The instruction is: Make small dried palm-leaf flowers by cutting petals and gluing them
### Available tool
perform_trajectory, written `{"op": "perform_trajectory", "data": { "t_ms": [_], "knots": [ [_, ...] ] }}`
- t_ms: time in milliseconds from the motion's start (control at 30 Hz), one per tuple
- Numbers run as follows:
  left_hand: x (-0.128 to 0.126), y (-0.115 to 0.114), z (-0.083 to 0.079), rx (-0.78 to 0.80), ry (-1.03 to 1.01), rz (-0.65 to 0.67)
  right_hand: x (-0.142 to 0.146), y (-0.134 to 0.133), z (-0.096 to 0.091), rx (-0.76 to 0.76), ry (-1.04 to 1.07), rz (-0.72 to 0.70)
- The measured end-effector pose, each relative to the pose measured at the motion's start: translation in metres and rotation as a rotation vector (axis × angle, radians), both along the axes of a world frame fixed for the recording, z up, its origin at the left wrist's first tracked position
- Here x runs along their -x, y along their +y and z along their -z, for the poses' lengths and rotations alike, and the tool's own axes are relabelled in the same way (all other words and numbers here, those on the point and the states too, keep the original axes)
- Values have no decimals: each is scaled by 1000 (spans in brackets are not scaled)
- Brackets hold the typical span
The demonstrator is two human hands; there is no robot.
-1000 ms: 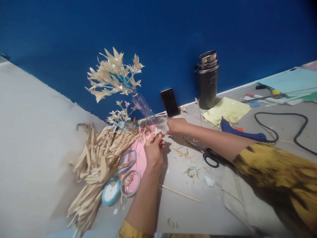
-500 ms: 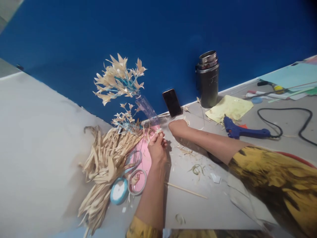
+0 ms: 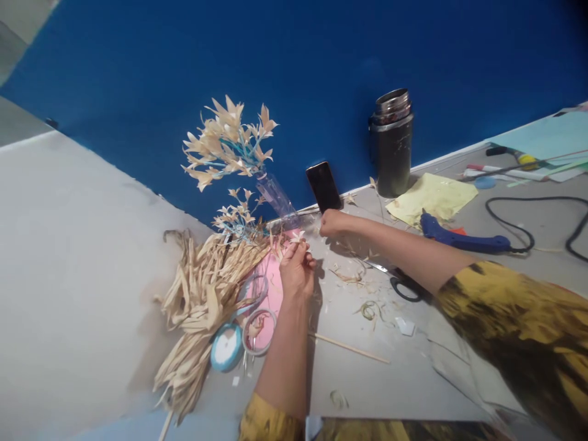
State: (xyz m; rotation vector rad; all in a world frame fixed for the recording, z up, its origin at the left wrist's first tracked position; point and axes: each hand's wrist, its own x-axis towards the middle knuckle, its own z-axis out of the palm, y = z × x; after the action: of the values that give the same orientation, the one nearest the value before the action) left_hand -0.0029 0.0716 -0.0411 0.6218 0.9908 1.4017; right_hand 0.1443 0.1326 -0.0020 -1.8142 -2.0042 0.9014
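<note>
Flower (image 3: 298, 236) stock, likely: dried husk pile (image 3: 197, 294), left of the fingers (image 3: 294, 251), perhaps for quick reach.
Left hand (image 3: 297, 269): fingertips nipped together on the flower.
Right hand (image 3: 334, 223): fingers curled, near the flower; from where I stand, I can't tell what they hold.
Petals (image 3: 299, 234): beyond the left fingertips, probably to avoid crushing.

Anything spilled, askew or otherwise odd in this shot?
Nothing looks clearly damaged, but curled scraps lie scattered over the table, making it untidy. The dark flask stands open, with no lid on its steel neck. The clear container holding pale flowers seems to lean left, though the wide view may exaggerate that.
</note>
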Motion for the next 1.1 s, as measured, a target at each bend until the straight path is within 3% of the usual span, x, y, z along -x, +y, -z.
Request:
{"op": "perform_trajectory", "data": {
  "t_ms": [200, 267, 333, 467, 567, 767, 1100],
  "knots": [
    [-8, -13, -5, 159, -206, 195, -38, -31, -34, -42, 332, -9],
    [-12, -20, -5, 160, -234, 267, -51, -53, -37, -18, 666, 15],
    [-16, -27, -6, 149, -260, 335, -62, -80, -34, 70, 818, -10],
    [-26, -40, -7, 174, -305, 415, -73, -127, -11, 181, 856, 39],
    [-32, -46, -8, 232, -343, 445, -71, -144, 6, 225, 844, 67],
    [-36, -53, -8, 303, -413, 420, -61, -153, 14, 218, 790, 2],
    [-38, -57, -15, 351, -459, 422, -56, -159, 16, 217, 788, 33]
  ]
}}
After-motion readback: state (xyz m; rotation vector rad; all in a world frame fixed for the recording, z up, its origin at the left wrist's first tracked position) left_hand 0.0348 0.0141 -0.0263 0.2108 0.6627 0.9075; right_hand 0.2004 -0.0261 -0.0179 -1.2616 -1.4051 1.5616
